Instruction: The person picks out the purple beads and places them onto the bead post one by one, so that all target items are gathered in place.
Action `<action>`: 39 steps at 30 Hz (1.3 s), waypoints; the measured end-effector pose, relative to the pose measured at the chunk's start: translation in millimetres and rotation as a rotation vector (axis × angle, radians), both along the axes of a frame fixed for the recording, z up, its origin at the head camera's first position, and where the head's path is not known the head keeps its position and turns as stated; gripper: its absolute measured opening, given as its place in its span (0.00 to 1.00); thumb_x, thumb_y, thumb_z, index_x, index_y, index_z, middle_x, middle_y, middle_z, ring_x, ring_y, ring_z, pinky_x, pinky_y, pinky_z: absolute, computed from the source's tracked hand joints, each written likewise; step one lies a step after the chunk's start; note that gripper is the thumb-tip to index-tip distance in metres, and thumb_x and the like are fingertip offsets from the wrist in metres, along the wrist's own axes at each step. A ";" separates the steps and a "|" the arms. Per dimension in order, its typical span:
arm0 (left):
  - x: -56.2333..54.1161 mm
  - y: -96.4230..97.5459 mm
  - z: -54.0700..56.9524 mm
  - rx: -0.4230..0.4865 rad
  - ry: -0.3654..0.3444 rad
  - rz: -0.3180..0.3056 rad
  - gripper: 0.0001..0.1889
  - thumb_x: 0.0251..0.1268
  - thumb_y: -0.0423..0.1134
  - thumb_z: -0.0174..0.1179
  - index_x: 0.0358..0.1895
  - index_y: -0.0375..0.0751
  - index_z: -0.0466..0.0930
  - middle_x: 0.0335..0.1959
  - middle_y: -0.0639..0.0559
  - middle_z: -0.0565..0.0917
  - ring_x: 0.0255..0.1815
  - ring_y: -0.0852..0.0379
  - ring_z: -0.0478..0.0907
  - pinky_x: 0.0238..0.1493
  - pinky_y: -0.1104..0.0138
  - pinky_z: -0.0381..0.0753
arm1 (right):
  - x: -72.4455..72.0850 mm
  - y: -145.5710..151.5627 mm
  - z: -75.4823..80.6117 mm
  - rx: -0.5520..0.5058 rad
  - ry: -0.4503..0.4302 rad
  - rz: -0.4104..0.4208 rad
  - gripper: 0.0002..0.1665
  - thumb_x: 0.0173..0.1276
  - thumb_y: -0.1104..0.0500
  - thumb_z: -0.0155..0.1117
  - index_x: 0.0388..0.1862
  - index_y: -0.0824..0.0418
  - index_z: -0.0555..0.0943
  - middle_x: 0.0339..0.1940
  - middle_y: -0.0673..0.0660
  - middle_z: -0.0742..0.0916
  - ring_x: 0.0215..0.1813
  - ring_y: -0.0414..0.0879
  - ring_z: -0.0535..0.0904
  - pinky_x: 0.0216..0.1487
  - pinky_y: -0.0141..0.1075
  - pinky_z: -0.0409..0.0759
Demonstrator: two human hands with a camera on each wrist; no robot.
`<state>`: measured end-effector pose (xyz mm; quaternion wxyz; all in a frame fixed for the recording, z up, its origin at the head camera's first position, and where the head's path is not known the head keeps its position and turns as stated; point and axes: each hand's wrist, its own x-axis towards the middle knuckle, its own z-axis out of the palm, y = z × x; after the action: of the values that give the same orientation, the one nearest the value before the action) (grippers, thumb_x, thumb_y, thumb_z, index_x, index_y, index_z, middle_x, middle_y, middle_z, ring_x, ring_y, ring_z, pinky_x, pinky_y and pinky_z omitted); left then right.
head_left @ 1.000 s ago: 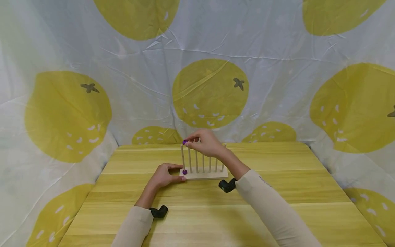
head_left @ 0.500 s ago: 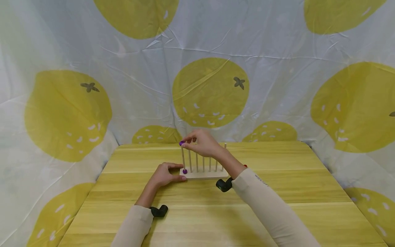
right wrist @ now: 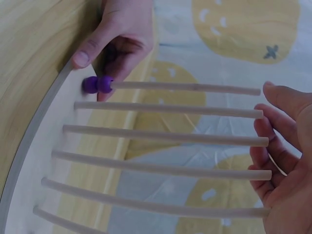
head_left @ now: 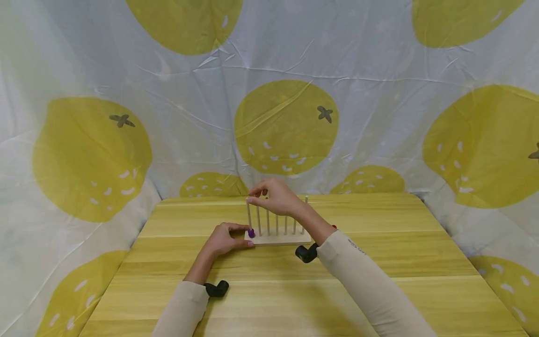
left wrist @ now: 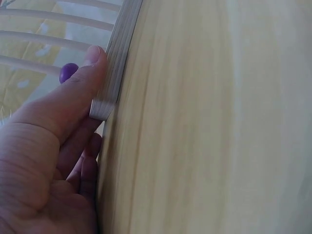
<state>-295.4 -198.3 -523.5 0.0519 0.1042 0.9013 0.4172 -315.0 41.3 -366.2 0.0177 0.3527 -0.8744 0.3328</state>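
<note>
A wooden peg rack (head_left: pixel 280 239) with a row of upright rods stands on the table. My left hand (head_left: pixel 223 238) grips its left end, thumb along the front edge and fingers behind. Two purple beads (right wrist: pixel 99 84) sit stacked at the foot of the leftmost rod (right wrist: pixel 185 87); the left wrist view shows one purple bead (left wrist: pixel 68 72) partly behind the thumb. Up at the rod tops is my right hand (head_left: pixel 275 196), its fingers loosely bent with nothing between them. In the right wrist view the right thumb (right wrist: pixel 280 97) lies close to the leftmost rod's tip.
A small red thing (head_left: pixel 334 227) shows partly behind the right forearm. Dark wrist cameras (head_left: pixel 306 254) stick out below both sleeves. The wooden table (head_left: pixel 269 299) ends at a hanging cloth (head_left: pixel 370 117) printed with yellow fruit.
The second purple bead, pinched by my right hand over the leftmost rod, has been let go and has dropped down the rod onto the first. My left hand stays put.
</note>
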 end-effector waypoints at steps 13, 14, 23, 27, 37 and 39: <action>0.1 0.4 0.2 0.001 -0.001 0.010 0.32 0.45 0.59 0.82 0.58 0.58 0.88 0.64 0.49 0.85 0.71 0.43 0.75 0.73 0.45 0.71 | 6.1 32.7 1.9 -0.045 -0.017 -0.022 0.15 0.75 0.48 0.67 0.53 0.54 0.89 0.48 0.50 0.89 0.49 0.45 0.80 0.55 0.45 0.82; 0.3 0.1 0.3 0.003 0.001 0.009 0.32 0.45 0.59 0.82 0.58 0.58 0.88 0.63 0.49 0.85 0.71 0.43 0.75 0.73 0.45 0.71 | 6.6 36.7 2.2 -0.051 -0.018 -0.030 0.15 0.75 0.48 0.68 0.53 0.54 0.90 0.48 0.50 0.89 0.49 0.45 0.80 0.54 0.45 0.82; 1.2 -2.3 0.2 0.012 0.002 -0.014 0.32 0.45 0.61 0.81 0.58 0.60 0.88 0.64 0.50 0.84 0.72 0.42 0.74 0.74 0.45 0.71 | 6.8 74.9 -3.7 -0.090 0.011 -0.108 0.15 0.74 0.47 0.68 0.52 0.51 0.90 0.45 0.48 0.89 0.45 0.45 0.79 0.47 0.41 0.78; 1.2 -3.7 0.3 0.012 0.006 -0.013 0.33 0.44 0.62 0.81 0.58 0.62 0.88 0.65 0.50 0.84 0.73 0.42 0.74 0.74 0.45 0.71 | 9.0 92.1 -6.9 -0.109 -0.021 -0.152 0.14 0.74 0.48 0.68 0.52 0.51 0.90 0.44 0.49 0.88 0.44 0.46 0.78 0.47 0.41 0.78; -0.4 -2.1 0.1 0.017 -0.003 -0.014 0.31 0.45 0.60 0.82 0.57 0.61 0.88 0.64 0.50 0.84 0.72 0.43 0.75 0.74 0.46 0.72 | 17.1 142.0 -29.4 -0.141 -0.056 -0.231 0.17 0.74 0.43 0.68 0.53 0.50 0.89 0.48 0.50 0.86 0.46 0.47 0.76 0.48 0.43 0.75; -0.1 -1.5 -0.4 0.014 -0.004 -0.014 0.31 0.45 0.59 0.82 0.57 0.60 0.88 0.64 0.50 0.84 0.72 0.43 0.74 0.74 0.46 0.72 | 17.3 151.6 -36.3 -0.136 -0.052 -0.253 0.17 0.73 0.43 0.68 0.53 0.50 0.89 0.47 0.50 0.86 0.45 0.48 0.76 0.48 0.43 0.75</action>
<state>-295.5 -199.8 -523.9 0.0560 0.1100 0.8976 0.4231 -297.7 192.9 -402.6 0.0605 0.2289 -0.8874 0.3954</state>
